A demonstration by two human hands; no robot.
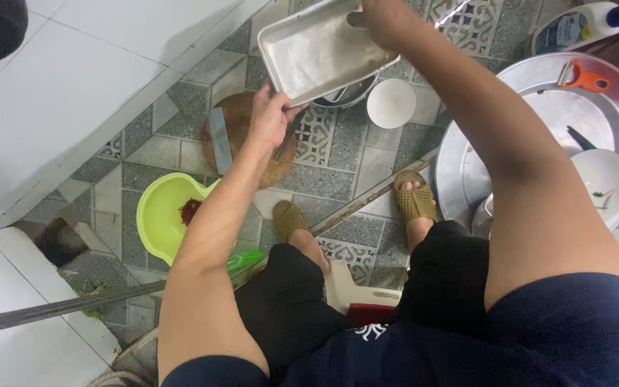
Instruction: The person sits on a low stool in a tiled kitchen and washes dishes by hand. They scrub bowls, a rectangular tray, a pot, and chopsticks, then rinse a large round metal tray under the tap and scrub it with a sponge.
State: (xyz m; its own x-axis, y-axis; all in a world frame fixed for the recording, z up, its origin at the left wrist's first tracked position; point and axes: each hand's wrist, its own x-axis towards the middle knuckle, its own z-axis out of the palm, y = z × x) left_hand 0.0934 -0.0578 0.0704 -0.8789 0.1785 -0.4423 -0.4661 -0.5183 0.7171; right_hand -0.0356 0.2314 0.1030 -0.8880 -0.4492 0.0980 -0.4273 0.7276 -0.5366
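- Nearest the camera: dark shorts, and two feet in olive slippers [415,203] on the grey patterned floor tiles [338,179]
- By the left forearm, a lime-green plastic basin [162,215] with red scraps inside sits on the floor
- Left hand [270,118] pinches the near edge of a rectangular metal tray [320,50], fingers curled under, thumb on the rim
- Beneath that hand lie a round wooden cutting board [241,125] and a cleaver [220,140]
- Right hand [385,21] is closed on the tray's far side; the tray is tilted over a steel pot [345,94]
- Beside the pot stands a white bowl [391,103]
- At right, a large round metal tray [539,100] carries an orange peeler [583,77]
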